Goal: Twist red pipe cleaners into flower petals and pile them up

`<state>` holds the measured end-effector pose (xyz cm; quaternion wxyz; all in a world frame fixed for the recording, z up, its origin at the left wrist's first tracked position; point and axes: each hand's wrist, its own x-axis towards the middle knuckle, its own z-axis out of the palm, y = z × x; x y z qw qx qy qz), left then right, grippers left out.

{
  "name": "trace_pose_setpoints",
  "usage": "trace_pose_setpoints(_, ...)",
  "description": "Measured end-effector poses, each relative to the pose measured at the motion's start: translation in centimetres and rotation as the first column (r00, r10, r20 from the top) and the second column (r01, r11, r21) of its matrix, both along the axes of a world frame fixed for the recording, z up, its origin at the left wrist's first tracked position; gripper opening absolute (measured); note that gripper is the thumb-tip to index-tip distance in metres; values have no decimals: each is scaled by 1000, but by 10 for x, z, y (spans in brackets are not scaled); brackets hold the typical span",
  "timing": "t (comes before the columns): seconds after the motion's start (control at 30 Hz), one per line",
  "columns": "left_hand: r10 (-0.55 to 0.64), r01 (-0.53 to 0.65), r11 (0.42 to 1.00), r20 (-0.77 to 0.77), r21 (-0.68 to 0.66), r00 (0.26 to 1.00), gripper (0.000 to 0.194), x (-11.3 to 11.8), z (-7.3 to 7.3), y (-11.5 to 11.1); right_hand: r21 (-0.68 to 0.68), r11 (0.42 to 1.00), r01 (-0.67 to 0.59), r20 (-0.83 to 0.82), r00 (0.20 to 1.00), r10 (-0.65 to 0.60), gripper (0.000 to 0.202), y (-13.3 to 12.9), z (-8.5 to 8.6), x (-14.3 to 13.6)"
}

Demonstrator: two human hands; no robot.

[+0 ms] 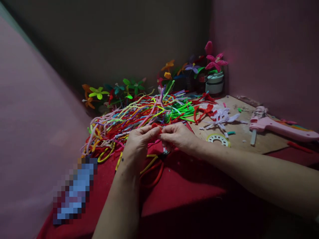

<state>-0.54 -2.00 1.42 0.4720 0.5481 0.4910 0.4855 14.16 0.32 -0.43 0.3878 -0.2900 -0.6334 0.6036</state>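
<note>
In the head view my left hand [137,141] and my right hand [178,135] meet over the front of the red table. Both are closed, thumbs and fingertips pinching a small red pipe cleaner piece [155,125] between them. Most of that piece is hidden by the fingers. Just beyond my hands lies a big heap of pipe cleaners [129,114] in many colours. Scissors [157,176] with red and yellow handles rest on the cloth below my hands, partly covered by my left wrist.
A pink glue gun [284,127] lies on a brown board [245,139] at right, near a tape roll [219,140] and a white pipe cleaner bundle [221,118]. Pipe cleaner flowers [98,93] stand behind the heap. Walls border the table. A blurred-out blue item [78,189] sits at left.
</note>
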Motion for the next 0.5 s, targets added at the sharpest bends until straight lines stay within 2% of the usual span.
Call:
trace_pose_setpoints(0.07, 38, -36, 999, -37, 36, 999, 17, 2, -4, 1, -2, 1000, 1, 2, 1000, -1, 21, 0, -2, 0)
trace_pose_setpoints(0.13, 154, -126, 975, -145, 183, 977, 15, 9, -7, 1, -26, 999, 27, -20, 999, -28, 19, 0, -5, -1)
trace_pose_setpoints(0.2, 328, -208, 893, -262, 398, 908, 11, 17, -8, -1, -82, 996, 33, -69, 997, -39, 17, 0, -6, -1)
trace_pose_setpoints(0.27, 452, -249, 810, -295, 530, 842, 12, 22, -8, -2, -153, 988, 0, -125, 992, -19, 13, 0, -7, -2)
trace_pose_setpoints(0.3, 460, -263, 808, -286, 526, 841, 14, 23, -7, -3, -183, 983, -19, -143, 990, -7, 12, -1, -7, -3)
trace_pose_setpoints(0.33, 434, -276, 834, -259, 478, 863, 15, 23, -6, -3, -204, 979, -30, -150, 989, -1, 12, -1, -7, -3)
trace_pose_setpoints(0.43, 287, -258, 937, -97, 237, 953, 15, 15, 0, -3, -227, 974, -23, -116, 993, -4, 17, -3, -6, -4)
trace_pose_setpoints(0.5, 221, -215, 968, -33, 132, 975, 17, 7, 4, -3, -217, 976, -29, -94, 995, 9, 19, -4, -5, -4)
